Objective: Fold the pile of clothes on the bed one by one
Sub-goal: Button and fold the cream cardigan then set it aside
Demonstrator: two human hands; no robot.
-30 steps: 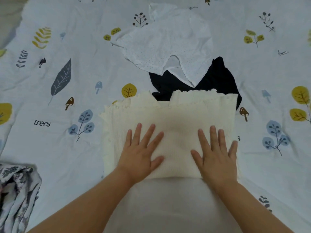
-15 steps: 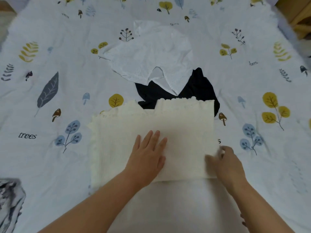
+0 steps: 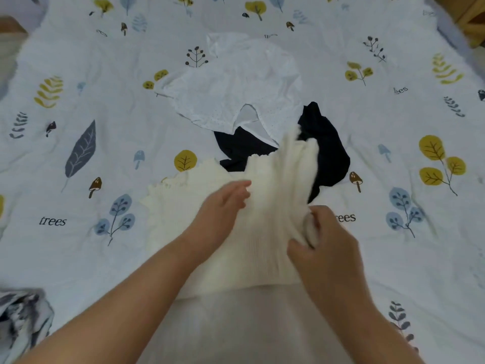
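Note:
A cream ribbed knit garment (image 3: pixel 265 232) lies partly folded on the bed in front of me. My right hand (image 3: pixel 328 248) grips its right edge and holds that side lifted up and over toward the left. My left hand (image 3: pixel 223 206) rests on the middle of the garment with its fingers fairly straight. Behind it lie a white dotted top (image 3: pixel 231 93) and a black garment (image 3: pixel 325 153), partly under the white one.
The bed sheet (image 3: pixel 78 258) is pale blue-white with leaf, mushroom and tree prints. A grey-and-white patterned cloth (image 3: pixel 21 319) sits at the lower left corner. A wooden edge (image 3: pixel 472 17) shows at the top right.
My right hand went from pressing flat to gripping the cream garment's right edge and lifting it leftward. My left hand stayed on the middle.

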